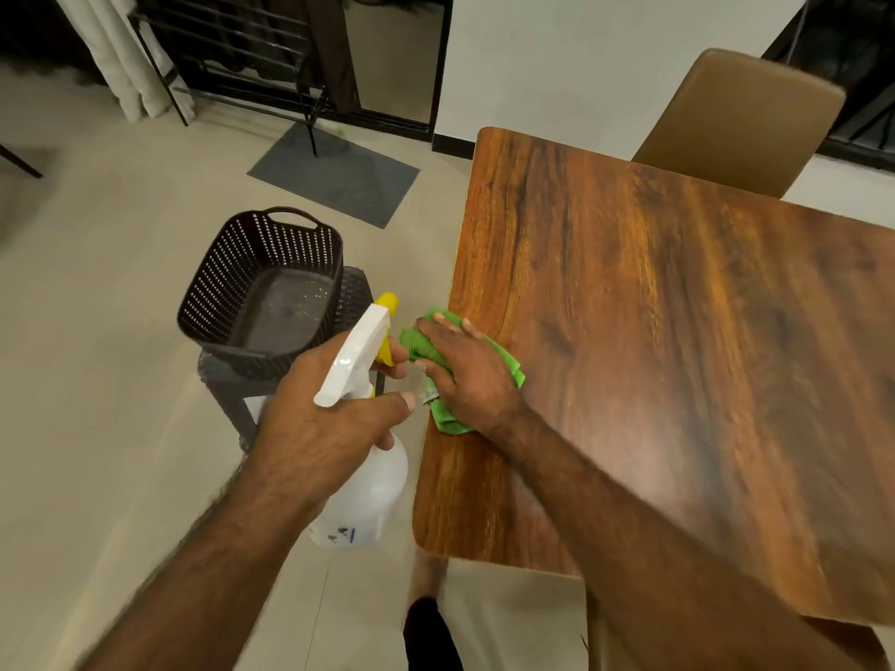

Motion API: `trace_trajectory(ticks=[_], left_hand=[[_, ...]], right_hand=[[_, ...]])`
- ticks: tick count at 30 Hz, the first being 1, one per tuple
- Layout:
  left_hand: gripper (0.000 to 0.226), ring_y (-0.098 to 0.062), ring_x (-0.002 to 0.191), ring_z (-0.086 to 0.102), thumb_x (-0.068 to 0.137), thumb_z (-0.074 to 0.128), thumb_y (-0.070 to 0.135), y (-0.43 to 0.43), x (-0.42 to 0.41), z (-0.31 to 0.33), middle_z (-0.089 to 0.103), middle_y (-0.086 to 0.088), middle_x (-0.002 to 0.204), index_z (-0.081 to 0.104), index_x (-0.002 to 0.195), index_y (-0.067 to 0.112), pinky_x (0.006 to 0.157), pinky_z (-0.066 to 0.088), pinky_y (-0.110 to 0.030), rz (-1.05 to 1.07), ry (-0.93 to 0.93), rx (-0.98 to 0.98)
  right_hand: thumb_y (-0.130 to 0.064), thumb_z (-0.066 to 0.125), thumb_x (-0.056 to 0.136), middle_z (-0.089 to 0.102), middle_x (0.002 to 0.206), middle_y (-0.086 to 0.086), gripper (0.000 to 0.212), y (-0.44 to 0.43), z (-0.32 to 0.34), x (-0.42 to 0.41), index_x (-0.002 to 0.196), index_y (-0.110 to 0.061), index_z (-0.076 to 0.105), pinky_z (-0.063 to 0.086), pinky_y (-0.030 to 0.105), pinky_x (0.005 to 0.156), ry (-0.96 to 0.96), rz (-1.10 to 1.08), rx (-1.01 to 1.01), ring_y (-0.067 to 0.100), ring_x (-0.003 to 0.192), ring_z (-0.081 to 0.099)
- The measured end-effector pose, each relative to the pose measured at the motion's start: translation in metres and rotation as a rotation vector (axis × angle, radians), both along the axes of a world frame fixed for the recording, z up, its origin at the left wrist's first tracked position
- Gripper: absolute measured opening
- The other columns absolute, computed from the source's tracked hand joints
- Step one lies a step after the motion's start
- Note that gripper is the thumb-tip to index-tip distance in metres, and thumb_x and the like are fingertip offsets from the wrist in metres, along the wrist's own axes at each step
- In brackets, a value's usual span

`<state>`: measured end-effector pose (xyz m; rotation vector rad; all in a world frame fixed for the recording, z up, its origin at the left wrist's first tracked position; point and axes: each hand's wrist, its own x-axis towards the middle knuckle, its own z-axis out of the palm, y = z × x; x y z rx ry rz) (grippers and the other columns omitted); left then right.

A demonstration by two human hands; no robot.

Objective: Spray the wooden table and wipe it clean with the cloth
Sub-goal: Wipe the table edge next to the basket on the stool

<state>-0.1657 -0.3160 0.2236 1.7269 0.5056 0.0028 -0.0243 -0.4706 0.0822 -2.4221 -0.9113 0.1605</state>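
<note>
The wooden table fills the right half of the view. At its left edge lies a green cloth, partly hanging over the side. My right hand lies flat on the cloth with its fingers spread, pressing it onto the table edge. My left hand grips the neck of a white spray bottle with a yellow nozzle, held off the table to its left, above the floor. The nozzle points away from me, toward the basket.
A dark perforated plastic basket sits on a small dark stool left of the table. A brown chair stands at the far side. A grey mat and a black metal rack lie beyond on the tiled floor.
</note>
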Motion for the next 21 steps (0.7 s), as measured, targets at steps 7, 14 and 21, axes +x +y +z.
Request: trace_trajectory(ticks=[7, 14, 21], left_hand=[[0.031, -0.024, 0.066, 0.069, 0.077, 0.078, 0.0, 0.0, -0.05, 0.036, 0.076, 0.002, 0.093, 0.072, 0.097, 0.023, 0.059, 0.056, -0.024, 0.038, 0.002, 0.007], [0.031, -0.02, 0.054, 0.061, 0.071, 0.082, 0.009, -0.003, -0.093, 0.08, 0.075, -0.003, 0.095, 0.073, 0.098, 0.021, 0.067, 0.054, -0.036, 0.065, -0.029, -0.048], [0.028, -0.033, 0.062, 0.066, 0.068, 0.076, 0.016, -0.002, -0.112, 0.121, 0.075, 0.0, 0.096, 0.073, 0.095, 0.022, 0.069, 0.059, -0.04, 0.032, -0.06, -0.05]], right_hand=[[-0.014, 0.063, 0.095, 0.053, 0.148, 0.005, 0.054, -0.007, 0.012, -0.105, 0.147, -0.016, 0.05, 0.015, 0.035, 0.125, 0.068, 0.048, -0.021, 0.016, 0.145, 0.038], [-0.04, 0.044, 0.1, 0.057, 0.145, -0.007, 0.049, -0.014, 0.028, -0.206, 0.148, -0.032, 0.046, 0.015, 0.035, 0.125, 0.352, -0.002, 0.035, 0.009, 0.13, 0.054], [-0.061, 0.065, 0.09, 0.059, 0.138, -0.018, 0.058, -0.012, 0.072, -0.257, 0.143, -0.053, 0.042, 0.046, 0.049, 0.108, 0.885, -0.444, 0.597, 0.008, 0.126, 0.058]])
